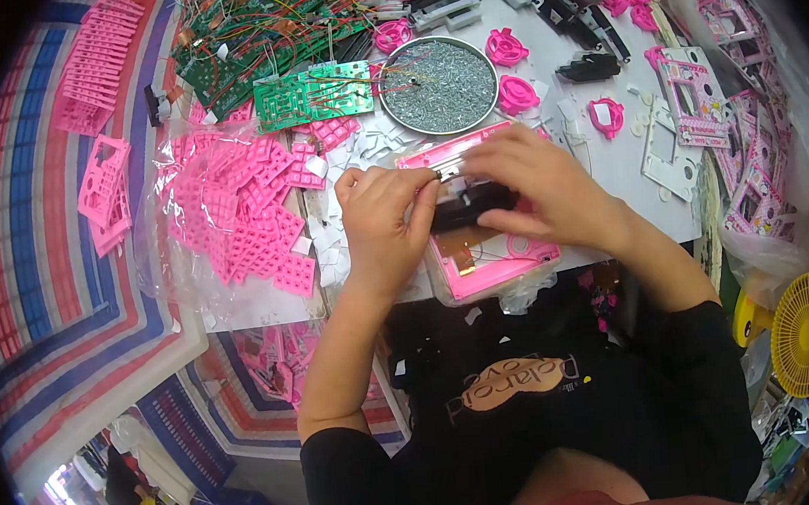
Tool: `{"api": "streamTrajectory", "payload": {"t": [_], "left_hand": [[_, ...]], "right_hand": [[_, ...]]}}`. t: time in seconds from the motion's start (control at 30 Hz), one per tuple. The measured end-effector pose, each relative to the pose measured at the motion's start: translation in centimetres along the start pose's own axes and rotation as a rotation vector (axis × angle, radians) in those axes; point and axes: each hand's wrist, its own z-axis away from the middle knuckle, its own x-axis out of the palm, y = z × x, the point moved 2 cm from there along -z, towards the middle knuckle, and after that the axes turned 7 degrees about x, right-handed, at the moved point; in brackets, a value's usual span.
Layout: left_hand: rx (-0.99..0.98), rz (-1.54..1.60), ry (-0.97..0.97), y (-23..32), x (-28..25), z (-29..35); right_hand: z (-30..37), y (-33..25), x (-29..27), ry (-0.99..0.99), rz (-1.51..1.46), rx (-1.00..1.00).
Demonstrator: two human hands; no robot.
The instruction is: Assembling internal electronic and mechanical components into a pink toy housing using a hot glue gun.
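1. The pink case (pixel 513 280) lies flat at the middle of the front edge of the desk (pixel 620 161), as I view it from overhead.
2. The black part (pixel 464 213) sits over the pink case, between both hands; I cannot tell whether it rests on it.
3. Left grip (pixel 383 206): thumb and fingertips brought together, pinching the black part's left end.
4. Right grip (pixel 553 187): half spread, fingers arched over the black part, thumb against its near side; I cannot tell how firmly it holds.
5. Beyond the case, toward the far edge, I see a round dish (pixel 439 131) of screws (pixel 438 86), a green circuit board (pixel 314 97) just beside it.
6. Toward the left edge: heaped pink grids (pixel 260 193), then white tabs (pixel 332 249) nearer the case.
7. Near the right edge: a white frame (pixel 671 162).
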Motion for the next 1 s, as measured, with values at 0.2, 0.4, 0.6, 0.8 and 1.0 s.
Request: {"api": "streamTrajectory", "payload": {"t": [0.2,0.4,0.6,0.8,1.0], "left_hand": [[0.097,-0.051,-0.024,0.2,0.1,0.0],[0.194,-0.077,-0.258,0.5,-1.1,-1.4],[0.218,-0.141,-0.368,1.8,-1.7,-1.6],[-0.037,0.075,-0.342,1.1,-1.3,-1.0],[-0.296,0.263,-0.439,0.5,-0.7,-1.6]], "right_hand": [[-0.6,-0.4,0.5,0.022,-0.06,0.005],[0.0,0.0,0.9,0.036,-0.041,0.033],[0.5,-0.3,1.4,0.071,0.092,-0.113],[0.3,-2.0,1.1,0.031,0.249,-0.132],[0.5,-4.7,0.8,-0.023,0.514,-0.067]]}}
